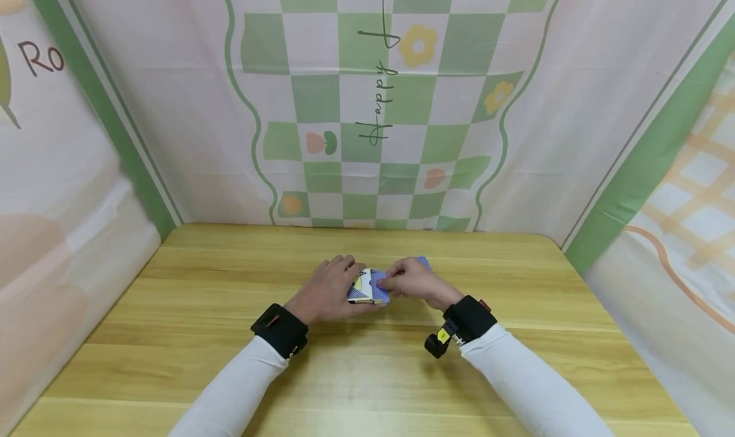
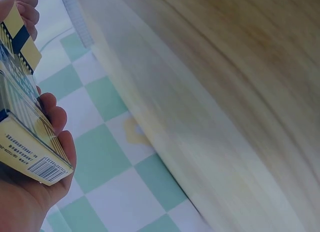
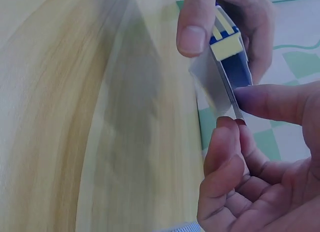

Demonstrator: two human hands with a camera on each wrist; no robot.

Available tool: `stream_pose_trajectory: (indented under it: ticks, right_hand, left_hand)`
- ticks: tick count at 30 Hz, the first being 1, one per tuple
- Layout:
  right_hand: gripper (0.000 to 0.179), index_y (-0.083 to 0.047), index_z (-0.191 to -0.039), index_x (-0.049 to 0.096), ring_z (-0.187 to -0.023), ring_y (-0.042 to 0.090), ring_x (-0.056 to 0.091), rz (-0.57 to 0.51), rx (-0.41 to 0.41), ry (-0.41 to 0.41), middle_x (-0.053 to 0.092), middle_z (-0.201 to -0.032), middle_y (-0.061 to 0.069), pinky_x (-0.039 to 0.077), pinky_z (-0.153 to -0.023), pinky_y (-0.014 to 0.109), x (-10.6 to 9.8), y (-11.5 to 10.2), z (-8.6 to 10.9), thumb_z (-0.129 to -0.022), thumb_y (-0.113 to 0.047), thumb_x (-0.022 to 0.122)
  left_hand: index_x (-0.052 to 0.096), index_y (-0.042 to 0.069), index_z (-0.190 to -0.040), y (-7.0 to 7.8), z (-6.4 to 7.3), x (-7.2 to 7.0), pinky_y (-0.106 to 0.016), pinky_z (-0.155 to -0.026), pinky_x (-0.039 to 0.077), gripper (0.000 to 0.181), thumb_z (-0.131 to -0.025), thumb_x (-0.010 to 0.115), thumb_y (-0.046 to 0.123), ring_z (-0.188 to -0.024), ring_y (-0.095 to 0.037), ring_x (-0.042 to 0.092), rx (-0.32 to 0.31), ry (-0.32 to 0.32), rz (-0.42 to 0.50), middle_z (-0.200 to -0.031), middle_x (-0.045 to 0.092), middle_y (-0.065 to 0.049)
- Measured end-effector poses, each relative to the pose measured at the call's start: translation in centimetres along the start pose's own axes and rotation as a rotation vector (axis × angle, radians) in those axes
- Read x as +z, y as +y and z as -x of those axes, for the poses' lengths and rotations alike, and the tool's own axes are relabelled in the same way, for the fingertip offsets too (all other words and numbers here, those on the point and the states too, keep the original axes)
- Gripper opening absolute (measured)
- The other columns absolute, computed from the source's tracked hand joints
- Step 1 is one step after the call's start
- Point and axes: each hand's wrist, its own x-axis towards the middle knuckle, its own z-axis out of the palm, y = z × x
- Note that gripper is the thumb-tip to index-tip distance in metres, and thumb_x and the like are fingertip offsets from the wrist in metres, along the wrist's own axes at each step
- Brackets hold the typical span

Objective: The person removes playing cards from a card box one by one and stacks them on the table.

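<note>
A playing card box [image 1: 360, 285], blue and white with a pale yellow end, is gripped by my left hand [image 1: 327, 288] just above the table. In the left wrist view the box [image 2: 37, 152] shows a barcode on one end, with the fingers wrapped along its side. Several blue-backed playing cards [image 1: 379, 289] stick out of the box's right end. My right hand [image 1: 416, 280] pinches them; the right wrist view shows the card edges [image 3: 228, 87] between thumb and fingers, beside the box's flap [image 3: 227, 48]. How deep the cards sit inside is hidden.
Another blue patterned piece, apparently cards [image 1: 423, 262], lies on the wooden table [image 1: 230, 265] behind my right hand, partly hidden. Patterned cloth [image 1: 367, 105] hangs behind the table and at both sides. A small black camera [image 1: 436, 346] hangs from the right wrist strap.
</note>
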Motion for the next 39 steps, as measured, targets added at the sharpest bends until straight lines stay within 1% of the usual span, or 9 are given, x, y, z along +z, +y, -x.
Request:
stream_pose_trajectory:
  ticks: [6,9,12,18,24,29,31,35,39]
  right_hand:
    - [0.033,-0.001,-0.103,0.055,-0.078,0.031,0.057,-0.038,0.012,-0.006,0.059,-0.086,0.011,0.044,-0.07,0.044,-0.3,-0.1,0.0,-0.083,-0.026,0.066]
    - [0.041,-0.002,-0.11,0.052,-0.08,0.033,0.057,-0.072,0.001,-0.002,0.059,-0.087,0.013,0.044,-0.073,0.045,-0.3,0.0,-0.1,-0.081,-0.026,0.068]
    - [0.044,-0.003,-0.112,0.052,-0.08,0.03,0.058,-0.084,-0.02,0.013,0.058,-0.085,0.014,0.045,-0.075,0.045,-0.1,0.0,-0.3,-0.079,-0.026,0.071]
    - [0.039,-0.003,-0.111,0.053,-0.074,0.022,0.058,-0.085,-0.057,0.013,0.058,-0.082,0.013,0.046,-0.074,0.044,-0.2,0.1,-0.4,-0.08,-0.02,0.07]
    - [0.03,-0.005,-0.112,0.056,-0.079,0.023,0.056,-0.074,-0.075,-0.024,0.053,-0.087,0.015,0.046,-0.075,0.045,-0.6,0.2,-0.3,-0.084,-0.015,0.064]
    - [0.033,-0.009,-0.114,0.057,-0.089,0.024,0.055,0.034,-0.137,-0.053,0.056,-0.1,0.011,0.046,-0.076,0.042,-1.0,0.1,-0.1,-0.083,-0.015,0.065]
    - [0.039,-0.01,-0.118,0.057,-0.094,0.024,0.054,0.087,-0.182,-0.075,0.056,-0.107,0.008,0.047,-0.076,0.039,-1.1,0.0,0.0,-0.081,-0.017,0.067]
    - [0.052,-0.01,-0.125,0.053,-0.103,0.024,0.05,0.138,-0.267,-0.14,0.051,-0.119,0.005,0.046,-0.078,0.033,-1.4,0.0,0.0,-0.078,-0.018,0.071]
    - [0.061,-0.008,-0.127,0.051,-0.105,0.023,0.048,0.187,-0.341,-0.174,0.05,-0.12,0.005,0.045,-0.081,0.033,-1.4,-0.1,0.1,-0.073,-0.023,0.076]
  left_hand:
    - [0.051,0.016,-0.124,0.0,0.0,0.0,-0.032,-0.074,0.039,0.08,-0.073,0.045,0.078,-0.092,-0.013,0.046,-0.007,-0.011,-0.003,-0.111,0.05,0.0]
    - [0.051,0.016,-0.125,0.0,0.0,0.1,-0.032,-0.074,0.039,0.081,-0.074,0.044,0.078,-0.092,-0.013,0.047,0.001,-0.007,-0.011,-0.111,0.05,0.0]
    - [0.051,0.016,-0.125,0.0,0.0,0.1,-0.031,-0.072,0.039,0.081,-0.074,0.044,0.078,-0.091,-0.013,0.047,0.007,0.001,-0.013,-0.111,0.051,0.0]
    - [0.052,0.015,-0.123,0.0,0.0,0.0,-0.03,-0.071,0.038,0.08,-0.074,0.046,0.077,-0.089,-0.012,0.046,0.01,0.017,0.001,-0.109,0.051,0.0]
    - [0.052,0.015,-0.123,-0.2,0.0,0.0,-0.029,-0.07,0.038,0.079,-0.074,0.046,0.077,-0.088,-0.012,0.045,0.017,0.026,-0.004,-0.107,0.05,0.001]
    - [0.052,0.015,-0.123,-0.2,0.0,0.1,-0.028,-0.07,0.038,0.08,-0.074,0.045,0.077,-0.088,-0.011,0.045,0.017,0.017,-0.016,-0.107,0.05,0.001]
    - [0.052,0.015,-0.123,-0.3,0.1,0.1,-0.029,-0.07,0.038,0.08,-0.074,0.045,0.078,-0.088,-0.011,0.045,0.014,0.01,-0.017,-0.107,0.05,0.002]
    - [0.053,0.015,-0.122,-0.3,0.1,0.1,-0.03,-0.071,0.039,0.079,-0.073,0.046,0.077,-0.088,-0.012,0.045,0.012,0.003,-0.007,-0.107,0.05,0.001]
    - [0.053,0.014,-0.123,-0.3,0.1,0.1,-0.032,-0.074,0.04,0.08,-0.073,0.048,0.076,-0.091,-0.014,0.046,0.01,-0.001,0.003,-0.109,0.051,-0.001]
